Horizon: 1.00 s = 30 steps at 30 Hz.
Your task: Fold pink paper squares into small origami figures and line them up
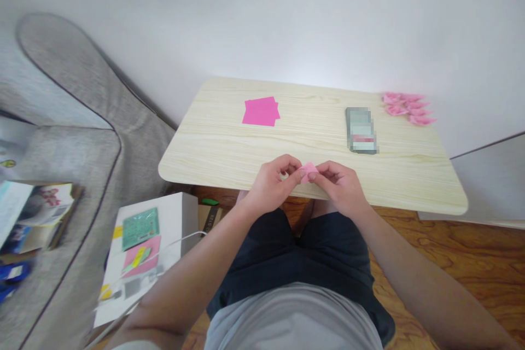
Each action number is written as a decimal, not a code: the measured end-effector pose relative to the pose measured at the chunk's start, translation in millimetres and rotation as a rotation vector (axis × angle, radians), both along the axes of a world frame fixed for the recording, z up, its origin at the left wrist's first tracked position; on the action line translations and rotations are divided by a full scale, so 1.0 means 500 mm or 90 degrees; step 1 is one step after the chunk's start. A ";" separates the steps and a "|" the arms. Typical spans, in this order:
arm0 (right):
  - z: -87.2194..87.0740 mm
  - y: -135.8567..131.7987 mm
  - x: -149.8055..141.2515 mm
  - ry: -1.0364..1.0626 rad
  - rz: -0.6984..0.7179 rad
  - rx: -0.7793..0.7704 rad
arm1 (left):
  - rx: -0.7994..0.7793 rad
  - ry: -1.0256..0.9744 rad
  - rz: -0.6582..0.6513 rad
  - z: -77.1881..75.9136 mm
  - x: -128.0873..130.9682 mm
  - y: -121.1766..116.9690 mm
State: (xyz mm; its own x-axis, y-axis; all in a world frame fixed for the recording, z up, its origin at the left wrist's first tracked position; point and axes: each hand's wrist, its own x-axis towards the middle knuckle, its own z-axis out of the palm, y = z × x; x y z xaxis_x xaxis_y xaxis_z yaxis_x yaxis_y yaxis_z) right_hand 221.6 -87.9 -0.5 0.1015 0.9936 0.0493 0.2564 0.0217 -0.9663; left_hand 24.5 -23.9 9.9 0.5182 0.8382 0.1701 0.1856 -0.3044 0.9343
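Note:
Between my two hands, over the front edge of the table, is a small folded piece of light pink paper. My left hand pinches its left side between thumb and fingers. On the other side, my right hand grips it the same way, thumb toward me. The exact folds are too small to make out. Farther back on the table lie bright pink paper sheets, stacked slightly askew. Several folded pink paper pieces with pointed ends sit together at the far right corner.
A phone, its screen blurred out, rests on the table right of centre. At lower left, a white box carries a green packet, pink paper and a cable. A grey sofa stands left; a white wall rises behind the table.

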 end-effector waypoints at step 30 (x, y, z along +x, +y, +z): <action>-0.013 0.037 0.029 0.210 0.028 -0.034 | -0.160 -0.227 -0.034 -0.018 0.028 0.036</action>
State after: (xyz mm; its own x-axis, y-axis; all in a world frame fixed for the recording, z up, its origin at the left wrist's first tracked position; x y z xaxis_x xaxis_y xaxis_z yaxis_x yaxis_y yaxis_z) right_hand 236.1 -69.3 -7.1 0.0603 0.9977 -0.0306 -0.0701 -0.0264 -0.9972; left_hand 38.4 -6.0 0.6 0.5077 0.8500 0.1406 -0.1714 -0.0602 0.9834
